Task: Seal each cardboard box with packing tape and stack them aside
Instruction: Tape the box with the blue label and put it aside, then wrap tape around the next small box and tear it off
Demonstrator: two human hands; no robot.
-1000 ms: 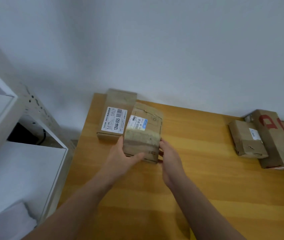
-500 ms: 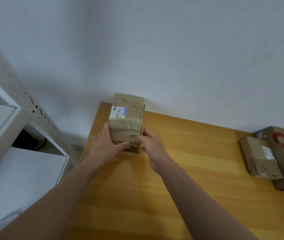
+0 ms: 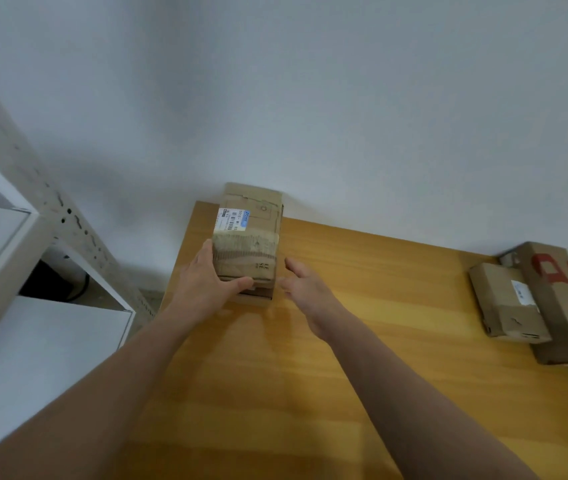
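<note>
A taped cardboard box (image 3: 249, 237) with a white and blue label lies on top of another box, whose front edge (image 3: 256, 297) just shows beneath it, at the far left corner of the wooden table (image 3: 362, 341). My left hand (image 3: 206, 284) grips the top box, fingers along its left side and thumb across its near face. My right hand (image 3: 305, 289) hovers just off the box's right side, fingers relaxed, not touching it. No tape roll is in sight.
Two more cardboard boxes sit at the table's right edge: a small one (image 3: 507, 303) with a white label and a longer one (image 3: 566, 299) with red lettering. A white metal shelf unit (image 3: 33, 258) stands left of the table. A wall runs behind.
The box was carried up and left and set on top of the labelled box in the corner. My right hand has come off its right side; my left hand still holds it.
</note>
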